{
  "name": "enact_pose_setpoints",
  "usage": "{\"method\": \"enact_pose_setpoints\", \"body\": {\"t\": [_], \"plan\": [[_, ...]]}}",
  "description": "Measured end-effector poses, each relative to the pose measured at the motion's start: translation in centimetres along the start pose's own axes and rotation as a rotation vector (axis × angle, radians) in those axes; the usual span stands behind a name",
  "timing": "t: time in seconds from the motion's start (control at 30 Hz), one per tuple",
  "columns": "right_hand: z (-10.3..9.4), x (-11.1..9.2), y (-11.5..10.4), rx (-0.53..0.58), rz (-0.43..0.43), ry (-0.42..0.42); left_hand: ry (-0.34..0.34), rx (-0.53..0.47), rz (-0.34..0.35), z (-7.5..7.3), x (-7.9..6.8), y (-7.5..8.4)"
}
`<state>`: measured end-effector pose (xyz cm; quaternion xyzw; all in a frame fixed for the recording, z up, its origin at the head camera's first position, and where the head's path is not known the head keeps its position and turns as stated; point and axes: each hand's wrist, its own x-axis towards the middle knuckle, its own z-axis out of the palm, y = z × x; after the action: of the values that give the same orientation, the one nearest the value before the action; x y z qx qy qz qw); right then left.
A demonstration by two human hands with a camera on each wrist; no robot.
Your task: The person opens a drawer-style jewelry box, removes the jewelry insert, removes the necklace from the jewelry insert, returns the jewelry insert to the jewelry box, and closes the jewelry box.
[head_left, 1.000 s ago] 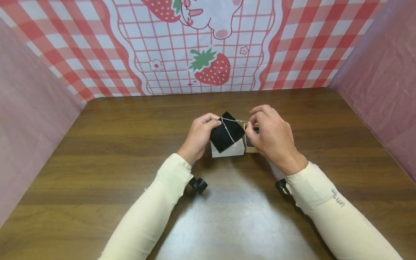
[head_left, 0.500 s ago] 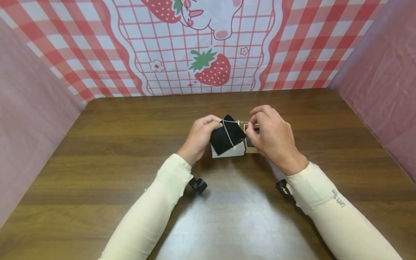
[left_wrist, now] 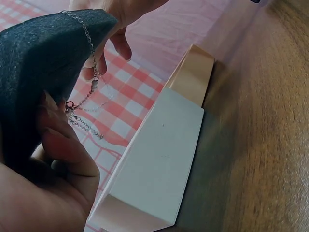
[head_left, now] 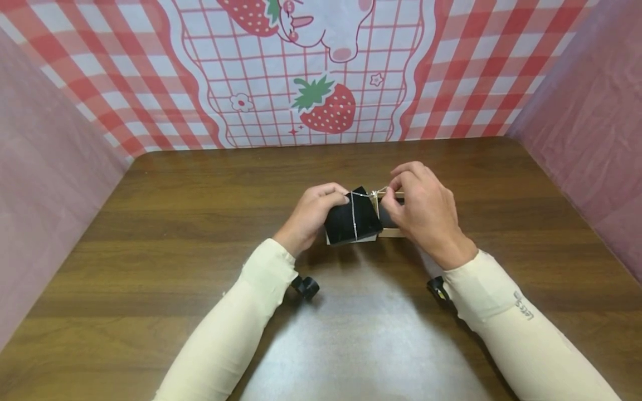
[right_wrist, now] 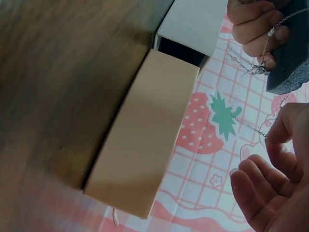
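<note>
In the head view my left hand [head_left: 313, 217] grips a black foam pad [head_left: 338, 223] by its left side, thumb on top. A thin silver jewelry chain [head_left: 354, 217] runs across the pad's face and over its far edge. With thumb and index finger my right hand [head_left: 423, 203] pinches the chain's loose end just right of the pad. Its other fingers are loosely bent in the right wrist view. A small clasp [left_wrist: 70, 105] and dangling links hang beside the pad in the left wrist view. My left fingertips are right by the clasp.
Beneath the pad lies a white box sleeve [left_wrist: 154, 159] on the wooden table [head_left: 200, 223]. A tan drawer box [right_wrist: 145, 130] with a dark inside stands end to end with it, under my right hand. A strawberry-print cloth [head_left: 326, 106] hangs behind the table.
My left hand has turned the pad and lowered it slightly toward me, so the chain across it now runs nearly straight. The right hand keeps its pinch and has barely moved.
</note>
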<state>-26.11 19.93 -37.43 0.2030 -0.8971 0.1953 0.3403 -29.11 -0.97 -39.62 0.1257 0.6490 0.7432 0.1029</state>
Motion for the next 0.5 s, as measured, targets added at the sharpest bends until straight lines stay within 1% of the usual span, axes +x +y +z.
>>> {"method": "enact_pose_setpoints", "body": {"t": [0.2, 0.37, 0.5], "plan": [[-0.08, -0.07, -0.1, -0.002, 0.026, 0.0, -0.032, 0.032, -0.019, 0.05, -0.02, -0.06], [-0.06, -0.02, 0.0, -0.004, 0.025, 0.024, -0.068, 0.072, -0.034, 0.14, -0.07, -0.02], [-0.06, 0.07, 0.11, -0.003, 0.022, 0.046, -0.078, 0.111, -0.033, 0.16, -0.19, 0.12]]}}
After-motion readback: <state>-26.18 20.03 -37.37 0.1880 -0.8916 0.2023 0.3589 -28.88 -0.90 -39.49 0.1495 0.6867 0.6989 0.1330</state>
